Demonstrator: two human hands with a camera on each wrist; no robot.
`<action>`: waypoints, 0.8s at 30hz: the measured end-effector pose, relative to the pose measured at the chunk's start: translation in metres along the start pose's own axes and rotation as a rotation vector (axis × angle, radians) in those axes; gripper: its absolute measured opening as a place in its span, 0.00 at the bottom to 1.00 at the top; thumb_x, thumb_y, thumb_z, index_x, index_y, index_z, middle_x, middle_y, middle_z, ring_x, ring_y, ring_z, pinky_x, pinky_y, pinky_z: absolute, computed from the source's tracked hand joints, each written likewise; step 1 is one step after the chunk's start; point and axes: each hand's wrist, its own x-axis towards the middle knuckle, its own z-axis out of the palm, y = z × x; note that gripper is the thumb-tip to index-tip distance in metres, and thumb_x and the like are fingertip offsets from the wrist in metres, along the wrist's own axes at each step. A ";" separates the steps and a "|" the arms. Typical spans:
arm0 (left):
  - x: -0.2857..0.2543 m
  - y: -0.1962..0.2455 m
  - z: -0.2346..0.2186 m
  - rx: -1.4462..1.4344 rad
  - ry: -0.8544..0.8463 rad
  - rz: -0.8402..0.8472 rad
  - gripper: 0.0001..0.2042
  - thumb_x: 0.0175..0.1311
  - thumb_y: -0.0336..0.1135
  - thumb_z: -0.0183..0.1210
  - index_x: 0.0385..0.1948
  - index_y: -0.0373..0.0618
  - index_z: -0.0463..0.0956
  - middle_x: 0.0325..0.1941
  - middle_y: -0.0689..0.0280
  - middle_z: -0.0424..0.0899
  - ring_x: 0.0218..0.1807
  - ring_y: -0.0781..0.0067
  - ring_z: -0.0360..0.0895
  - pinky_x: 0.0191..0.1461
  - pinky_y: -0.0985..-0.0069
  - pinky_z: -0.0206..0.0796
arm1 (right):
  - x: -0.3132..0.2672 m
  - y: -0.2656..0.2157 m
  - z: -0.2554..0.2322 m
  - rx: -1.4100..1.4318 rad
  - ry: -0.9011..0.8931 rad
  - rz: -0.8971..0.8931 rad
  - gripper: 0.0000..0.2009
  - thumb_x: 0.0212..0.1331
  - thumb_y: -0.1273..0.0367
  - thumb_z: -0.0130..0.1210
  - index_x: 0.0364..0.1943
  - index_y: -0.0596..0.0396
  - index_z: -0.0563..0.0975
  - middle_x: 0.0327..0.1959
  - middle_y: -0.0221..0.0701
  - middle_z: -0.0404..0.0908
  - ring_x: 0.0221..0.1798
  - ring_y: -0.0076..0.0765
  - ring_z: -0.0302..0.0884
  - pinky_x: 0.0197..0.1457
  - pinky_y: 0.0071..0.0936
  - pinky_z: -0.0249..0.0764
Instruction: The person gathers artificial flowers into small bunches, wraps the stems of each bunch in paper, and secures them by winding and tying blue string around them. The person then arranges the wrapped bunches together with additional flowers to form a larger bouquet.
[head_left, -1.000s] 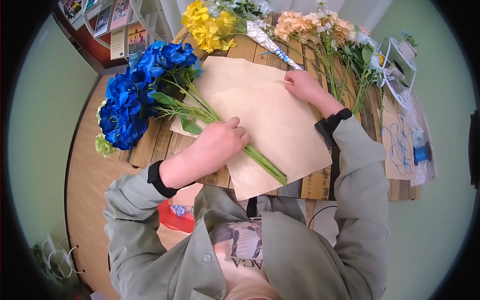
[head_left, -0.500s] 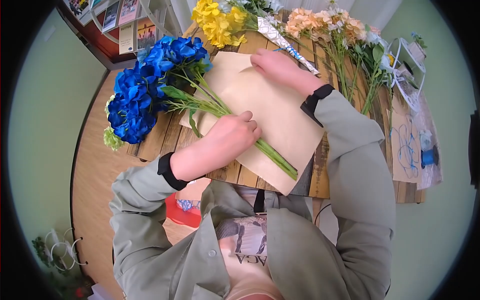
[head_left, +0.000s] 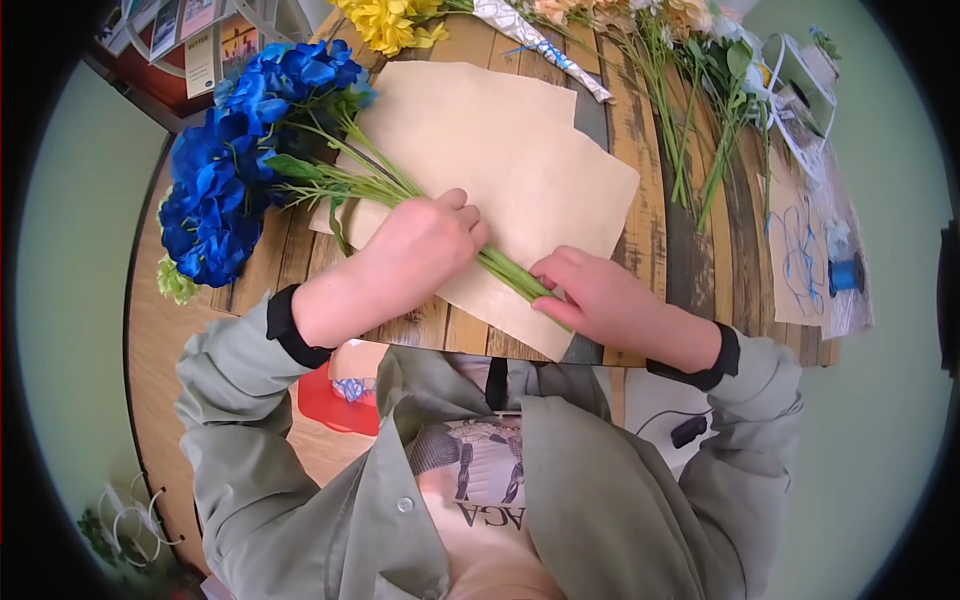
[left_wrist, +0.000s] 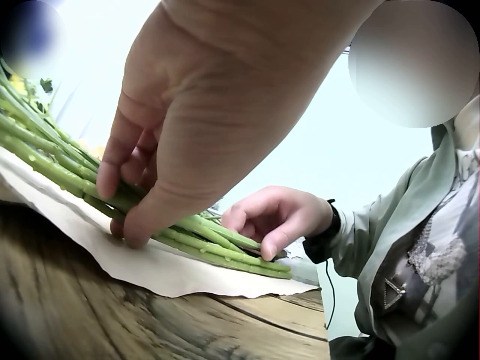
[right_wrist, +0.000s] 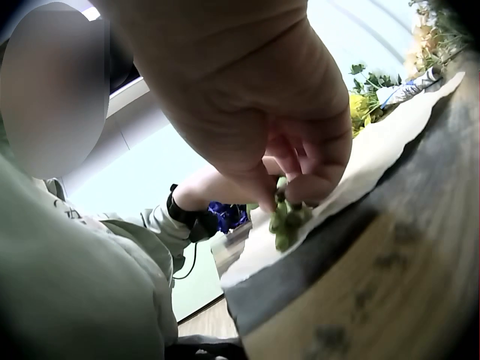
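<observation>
Blue flowers (head_left: 215,180) lie at the left of the head view, their green stems (head_left: 510,272) running down to the right over overlapping sheets of tan paper (head_left: 500,140). My left hand (head_left: 415,240) grips the stems midway; in the left wrist view the thumb and fingers of this hand (left_wrist: 187,112) close round them. The right hand (head_left: 600,300) pinches the lower stem ends between thumb and fingers near the table's front edge. In the right wrist view, the cut ends (right_wrist: 286,225) stick out just below that hand's fingertips (right_wrist: 304,189).
Yellow flowers (head_left: 390,22) and a silvery wrapped cone (head_left: 540,48) lie at the back of the wooden table (head_left: 690,270). Peach and white flowers with long stems (head_left: 710,170) are at the back right. A blue spool (head_left: 846,275) sits at the right edge, a card rack (head_left: 205,50) back left.
My right hand has left the paper's upper part and come down to the stem ends. The left hand keeps its grip on the stems. The paper sheets have shifted, and the upper one has turned.
</observation>
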 end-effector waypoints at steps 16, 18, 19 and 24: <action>0.010 -0.016 -0.003 -0.189 -0.176 -0.042 0.06 0.46 0.28 0.58 0.27 0.42 0.73 0.34 0.62 0.73 0.40 0.61 0.74 0.41 0.68 0.70 | -0.010 -0.026 0.028 -0.500 -0.070 -0.245 0.08 0.44 0.72 0.54 0.29 0.58 0.70 0.27 0.35 0.71 0.28 0.34 0.75 0.27 0.27 0.72; 0.011 -0.018 -0.003 -0.243 -0.195 -0.032 0.07 0.47 0.29 0.58 0.28 0.41 0.73 0.34 0.61 0.73 0.40 0.58 0.74 0.43 0.66 0.70 | -0.009 -0.031 0.034 -0.613 -0.061 -0.225 0.08 0.44 0.72 0.54 0.30 0.58 0.70 0.26 0.35 0.72 0.26 0.33 0.75 0.25 0.28 0.71; 0.011 -0.020 -0.004 -0.244 -0.197 -0.032 0.07 0.47 0.29 0.58 0.28 0.41 0.73 0.34 0.61 0.73 0.40 0.58 0.74 0.43 0.66 0.70 | -0.008 -0.033 0.034 -0.611 -0.061 -0.226 0.08 0.44 0.72 0.54 0.30 0.58 0.70 0.26 0.35 0.72 0.26 0.33 0.75 0.25 0.28 0.71; 0.010 -0.023 -0.007 -0.349 -0.225 -0.017 0.09 0.49 0.27 0.56 0.34 0.40 0.71 0.35 0.59 0.74 0.42 0.56 0.74 0.45 0.65 0.68 | -0.006 -0.028 0.034 -0.546 0.012 -0.261 0.08 0.44 0.72 0.54 0.29 0.56 0.69 0.24 0.32 0.70 0.25 0.32 0.74 0.24 0.27 0.69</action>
